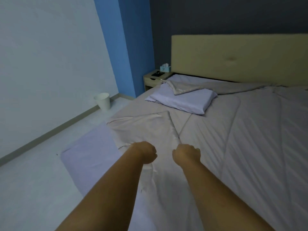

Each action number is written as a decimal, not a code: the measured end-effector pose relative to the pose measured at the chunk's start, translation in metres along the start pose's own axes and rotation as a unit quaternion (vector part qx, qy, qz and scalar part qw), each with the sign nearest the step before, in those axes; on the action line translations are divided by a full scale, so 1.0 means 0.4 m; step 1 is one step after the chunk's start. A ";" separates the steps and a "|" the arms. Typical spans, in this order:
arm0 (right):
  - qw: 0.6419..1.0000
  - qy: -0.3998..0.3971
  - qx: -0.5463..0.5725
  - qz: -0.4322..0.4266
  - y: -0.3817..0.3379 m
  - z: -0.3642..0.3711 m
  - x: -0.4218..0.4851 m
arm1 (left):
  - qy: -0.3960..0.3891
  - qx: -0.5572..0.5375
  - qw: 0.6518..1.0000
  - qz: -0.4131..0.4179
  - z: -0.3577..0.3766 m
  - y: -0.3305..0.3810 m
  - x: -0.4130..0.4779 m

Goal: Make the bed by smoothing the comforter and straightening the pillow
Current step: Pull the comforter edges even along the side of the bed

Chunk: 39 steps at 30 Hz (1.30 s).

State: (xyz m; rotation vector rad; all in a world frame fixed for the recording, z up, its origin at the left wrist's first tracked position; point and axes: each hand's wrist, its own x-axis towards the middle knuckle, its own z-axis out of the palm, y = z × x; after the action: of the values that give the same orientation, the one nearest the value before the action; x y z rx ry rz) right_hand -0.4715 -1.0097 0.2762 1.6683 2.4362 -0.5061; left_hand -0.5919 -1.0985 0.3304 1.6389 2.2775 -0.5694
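Just the head cam here, looking down the left side of the bed toward the tan headboard (233, 55). The left hand (145, 152) and the right hand (186, 155) sit close together with fingers curled into fists, and both look bunched on the grey comforter (241, 139) right where a big flap of it (146, 125) is folded back on itself. The fingertips are tucked under the knuckles, so I can't tell exactly how much fabric each one has. The fold leaves a strip of lavender fitted sheet (93, 147) bare along the near edge. The pillow (183, 101) lies crooked on top of the comforter up near the head of the bed, with another comforter corner flopped over it. So my read is we're in the smoothing step, pillow not touched yet. Next move probably needs both hands to pull that flap out toward the bare side and flatten it evenly — not one-sided, or the creases just shift. Off the bed there's a nightstand (153, 79) with a tissue box (165, 68), and a white wastebasket (103, 101) by the wall.
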 end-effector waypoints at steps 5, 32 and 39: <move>0.999 -0.022 -0.017 -0.026 -0.142 0.012 0.187 | -0.050 0.017 0.999 0.008 -0.010 -0.165 0.221; 0.973 0.184 0.007 0.139 -0.278 0.438 1.377 | 0.166 -0.029 0.965 0.200 0.208 -0.499 1.718; 0.918 0.363 -0.083 0.137 -0.235 0.634 1.512 | 0.220 -0.040 0.962 0.156 0.331 -0.468 1.900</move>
State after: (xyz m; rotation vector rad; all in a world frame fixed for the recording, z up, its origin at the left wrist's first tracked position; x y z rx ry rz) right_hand -0.8010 -0.6003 -0.1269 2.3691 2.4845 0.4349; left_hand -1.0121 -0.5758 -0.0940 2.1973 2.2052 -0.0360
